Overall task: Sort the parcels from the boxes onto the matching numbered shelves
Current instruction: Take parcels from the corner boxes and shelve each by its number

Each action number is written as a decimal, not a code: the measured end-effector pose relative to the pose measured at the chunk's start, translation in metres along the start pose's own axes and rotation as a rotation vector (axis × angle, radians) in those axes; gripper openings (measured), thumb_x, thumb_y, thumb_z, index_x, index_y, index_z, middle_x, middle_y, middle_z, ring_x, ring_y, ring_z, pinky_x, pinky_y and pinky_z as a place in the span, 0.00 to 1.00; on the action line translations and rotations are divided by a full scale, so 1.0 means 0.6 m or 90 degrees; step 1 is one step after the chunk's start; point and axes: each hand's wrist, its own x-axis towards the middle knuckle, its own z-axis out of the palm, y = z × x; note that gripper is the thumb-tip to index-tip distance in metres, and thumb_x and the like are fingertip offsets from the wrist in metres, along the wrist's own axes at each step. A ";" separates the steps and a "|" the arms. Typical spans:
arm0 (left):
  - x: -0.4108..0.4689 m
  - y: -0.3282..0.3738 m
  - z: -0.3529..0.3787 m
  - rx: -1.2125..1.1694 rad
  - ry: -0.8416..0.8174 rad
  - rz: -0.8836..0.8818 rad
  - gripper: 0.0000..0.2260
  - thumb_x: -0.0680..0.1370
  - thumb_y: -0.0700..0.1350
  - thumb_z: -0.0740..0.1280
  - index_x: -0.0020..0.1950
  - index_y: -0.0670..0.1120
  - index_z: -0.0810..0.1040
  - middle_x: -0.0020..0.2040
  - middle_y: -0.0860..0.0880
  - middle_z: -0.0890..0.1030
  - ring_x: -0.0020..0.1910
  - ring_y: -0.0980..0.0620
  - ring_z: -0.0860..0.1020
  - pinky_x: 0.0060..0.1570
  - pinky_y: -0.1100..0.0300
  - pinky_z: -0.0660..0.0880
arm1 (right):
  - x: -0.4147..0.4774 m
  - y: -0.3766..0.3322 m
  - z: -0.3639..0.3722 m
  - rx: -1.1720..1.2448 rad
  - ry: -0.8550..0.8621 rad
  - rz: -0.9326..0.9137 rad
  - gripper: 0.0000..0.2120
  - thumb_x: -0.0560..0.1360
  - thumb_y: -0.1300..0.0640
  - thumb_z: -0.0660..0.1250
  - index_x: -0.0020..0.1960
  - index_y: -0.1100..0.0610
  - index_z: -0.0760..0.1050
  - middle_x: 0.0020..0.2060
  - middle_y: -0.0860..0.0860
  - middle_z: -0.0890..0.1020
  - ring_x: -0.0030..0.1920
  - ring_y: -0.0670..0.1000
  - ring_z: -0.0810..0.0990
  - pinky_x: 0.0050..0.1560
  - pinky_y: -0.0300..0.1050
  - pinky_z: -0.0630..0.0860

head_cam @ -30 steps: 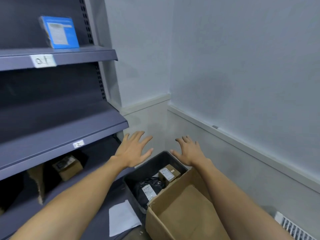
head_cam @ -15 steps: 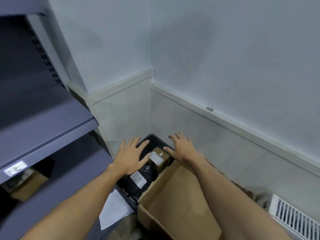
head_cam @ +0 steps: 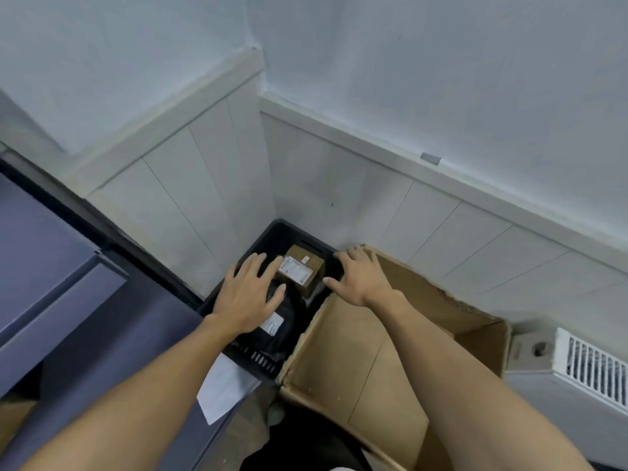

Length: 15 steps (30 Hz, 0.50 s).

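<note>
The cardboard parcel (head_cam: 300,271) in the crate (head_cam: 258,361) looked light and rigid, best taken across its sides; your left hand (head_cam: 246,297) and right hand (head_cam: 361,279) flanked it, fingers (head_cam: 254,266) spread, empty.

In the black crate (head_cam: 260,362), the left hand (head_cam: 246,297) hid part of the black bag (head_cam: 289,334); the label (head_cam: 295,268) on the brown parcel (head_cam: 311,278) was too small to read.
</note>
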 end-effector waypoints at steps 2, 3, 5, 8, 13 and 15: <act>0.008 0.000 0.017 -0.013 -0.009 -0.008 0.31 0.80 0.63 0.46 0.79 0.51 0.62 0.74 0.43 0.69 0.75 0.43 0.66 0.72 0.41 0.63 | 0.014 0.008 0.020 0.001 -0.030 0.003 0.34 0.80 0.38 0.60 0.79 0.55 0.58 0.78 0.58 0.60 0.80 0.58 0.50 0.78 0.61 0.48; 0.013 0.002 0.028 -0.016 -0.015 -0.013 0.31 0.80 0.63 0.46 0.80 0.51 0.61 0.75 0.42 0.69 0.75 0.43 0.64 0.72 0.40 0.62 | 0.022 0.012 0.030 0.001 -0.039 0.002 0.34 0.80 0.38 0.60 0.79 0.55 0.58 0.79 0.58 0.59 0.80 0.58 0.49 0.78 0.61 0.47; 0.021 0.006 0.049 -0.024 -0.031 -0.022 0.32 0.79 0.63 0.45 0.80 0.51 0.61 0.76 0.43 0.68 0.77 0.43 0.63 0.73 0.40 0.61 | 0.041 0.020 0.052 0.005 -0.054 -0.006 0.33 0.80 0.39 0.60 0.79 0.55 0.58 0.79 0.58 0.58 0.81 0.58 0.48 0.78 0.60 0.47; 0.031 0.012 0.086 -0.038 -0.052 -0.049 0.31 0.80 0.63 0.46 0.79 0.50 0.64 0.75 0.42 0.69 0.76 0.42 0.64 0.73 0.39 0.62 | 0.077 0.033 0.089 0.018 -0.078 -0.022 0.33 0.80 0.39 0.60 0.79 0.55 0.58 0.79 0.59 0.58 0.81 0.58 0.48 0.78 0.58 0.47; 0.058 0.011 0.165 -0.054 -0.102 -0.076 0.29 0.80 0.61 0.51 0.76 0.49 0.69 0.71 0.41 0.74 0.73 0.41 0.70 0.69 0.39 0.68 | 0.147 0.062 0.149 0.026 -0.115 -0.055 0.34 0.80 0.39 0.61 0.80 0.54 0.57 0.79 0.58 0.58 0.81 0.57 0.46 0.80 0.54 0.47; 0.076 0.003 0.210 -0.068 -0.112 -0.092 0.29 0.80 0.61 0.51 0.76 0.49 0.69 0.71 0.41 0.74 0.72 0.42 0.71 0.68 0.39 0.69 | 0.190 0.077 0.176 0.026 -0.124 -0.066 0.35 0.80 0.39 0.61 0.80 0.55 0.57 0.80 0.58 0.57 0.81 0.57 0.46 0.80 0.52 0.47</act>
